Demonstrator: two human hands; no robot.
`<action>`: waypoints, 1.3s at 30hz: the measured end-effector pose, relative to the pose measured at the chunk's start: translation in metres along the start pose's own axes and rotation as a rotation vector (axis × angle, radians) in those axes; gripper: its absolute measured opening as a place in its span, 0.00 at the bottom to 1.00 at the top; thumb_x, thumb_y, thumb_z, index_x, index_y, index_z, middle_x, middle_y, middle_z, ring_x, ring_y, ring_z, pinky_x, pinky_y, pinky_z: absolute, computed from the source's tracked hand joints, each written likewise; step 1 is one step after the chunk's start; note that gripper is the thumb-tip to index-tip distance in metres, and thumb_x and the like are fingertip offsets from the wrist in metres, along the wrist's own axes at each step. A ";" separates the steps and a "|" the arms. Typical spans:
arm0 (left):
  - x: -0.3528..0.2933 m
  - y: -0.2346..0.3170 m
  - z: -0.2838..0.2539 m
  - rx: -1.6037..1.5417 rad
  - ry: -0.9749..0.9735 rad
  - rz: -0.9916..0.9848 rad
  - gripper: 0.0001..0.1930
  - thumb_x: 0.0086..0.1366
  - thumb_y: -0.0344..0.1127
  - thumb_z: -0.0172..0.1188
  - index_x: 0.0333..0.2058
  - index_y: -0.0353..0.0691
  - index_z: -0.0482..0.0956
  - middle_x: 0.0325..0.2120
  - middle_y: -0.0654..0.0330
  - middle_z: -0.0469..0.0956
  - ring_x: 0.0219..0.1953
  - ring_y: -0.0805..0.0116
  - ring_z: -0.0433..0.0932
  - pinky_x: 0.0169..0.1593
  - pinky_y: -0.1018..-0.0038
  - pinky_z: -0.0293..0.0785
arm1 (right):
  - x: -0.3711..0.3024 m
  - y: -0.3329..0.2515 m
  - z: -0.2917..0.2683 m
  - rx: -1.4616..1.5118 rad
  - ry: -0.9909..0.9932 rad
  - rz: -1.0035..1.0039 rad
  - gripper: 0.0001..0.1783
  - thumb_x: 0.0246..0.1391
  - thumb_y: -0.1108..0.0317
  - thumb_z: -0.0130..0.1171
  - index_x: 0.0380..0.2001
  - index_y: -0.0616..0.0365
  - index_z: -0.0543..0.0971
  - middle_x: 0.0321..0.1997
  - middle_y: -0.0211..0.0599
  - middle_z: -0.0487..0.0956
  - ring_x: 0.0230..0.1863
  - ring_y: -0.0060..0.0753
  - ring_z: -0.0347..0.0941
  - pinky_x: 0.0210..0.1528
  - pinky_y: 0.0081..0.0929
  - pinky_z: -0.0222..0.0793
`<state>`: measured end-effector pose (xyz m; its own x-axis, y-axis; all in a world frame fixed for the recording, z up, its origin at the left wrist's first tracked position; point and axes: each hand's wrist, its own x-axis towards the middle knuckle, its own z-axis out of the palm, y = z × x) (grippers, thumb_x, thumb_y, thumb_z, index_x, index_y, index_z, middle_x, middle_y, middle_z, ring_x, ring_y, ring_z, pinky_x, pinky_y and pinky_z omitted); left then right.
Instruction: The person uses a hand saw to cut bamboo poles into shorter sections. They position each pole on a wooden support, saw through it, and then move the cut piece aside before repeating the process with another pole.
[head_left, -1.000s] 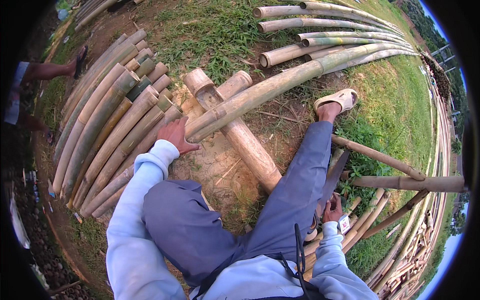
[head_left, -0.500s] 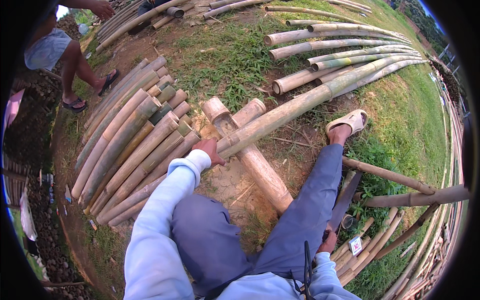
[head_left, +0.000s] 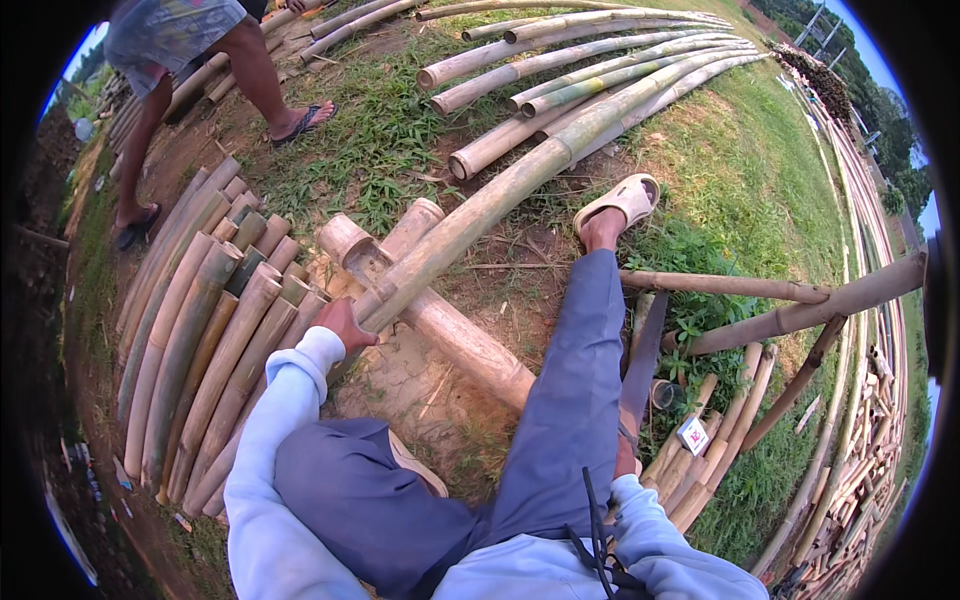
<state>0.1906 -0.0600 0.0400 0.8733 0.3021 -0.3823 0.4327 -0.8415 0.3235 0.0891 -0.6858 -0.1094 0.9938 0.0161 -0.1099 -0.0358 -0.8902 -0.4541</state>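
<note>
Head view, noted from where I stand: one long bamboo pole (head_left: 483, 215), tan to pale green, lying across a notched bamboo rest (head_left: 470, 343), at or just beside its notch; near end close to a stack of cut lengths (head_left: 210, 340). Long axis: oblique, from the cut end away to the far right, the distant part among other poles (head_left: 490, 86). Left hand (head_left: 343, 322): fingers grasping the near end, thumb standing out past the cut rim. Right hand (head_left: 626, 458): low behind the trouser leg (head_left: 585, 350), mostly covered — fingers' state, cannot tell; nearest item, a dark flat blade (head_left: 648, 342), leaning beside the leg. Just changed: right hand more hidden than a second ago; a co-worker in patterned shorts (head_left: 175, 35) farther into view beyond the stack. Pole and left hand keep their relation — by my reading, the pole is being steadied, with the blade apart from it.
</note>
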 end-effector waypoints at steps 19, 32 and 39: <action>-0.087 -0.104 0.010 0.030 -0.013 -0.103 0.49 0.40 0.50 0.79 0.60 0.29 0.73 0.52 0.34 0.78 0.57 0.40 0.77 0.62 0.58 0.72 | 0.002 -0.079 -0.093 0.390 0.497 0.069 0.08 0.55 0.75 0.61 0.38 0.63 0.75 0.30 0.33 0.77 0.30 0.29 0.74 0.35 0.31 0.71; -0.082 -0.091 0.005 -0.004 -0.111 -0.169 0.52 0.39 0.53 0.79 0.62 0.32 0.72 0.56 0.37 0.76 0.60 0.40 0.74 0.65 0.59 0.70 | -0.091 -0.216 -0.225 0.716 0.164 0.165 0.09 0.57 0.74 0.60 0.40 0.65 0.74 0.22 0.32 0.75 0.21 0.24 0.71 0.27 0.24 0.67; -0.086 -0.103 0.010 0.033 0.019 -0.112 0.48 0.39 0.51 0.78 0.59 0.33 0.76 0.53 0.38 0.79 0.57 0.42 0.77 0.62 0.58 0.73 | -0.075 -0.246 -0.220 0.440 0.082 -0.364 0.16 0.53 0.75 0.62 0.45 0.70 0.77 0.25 0.35 0.78 0.27 0.27 0.76 0.34 0.25 0.71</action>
<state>0.0685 -0.0043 0.0314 0.8242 0.4033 -0.3976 0.5205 -0.8160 0.2513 0.0465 -0.5683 0.2044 0.9545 0.2353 0.1834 0.2874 -0.5606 -0.7766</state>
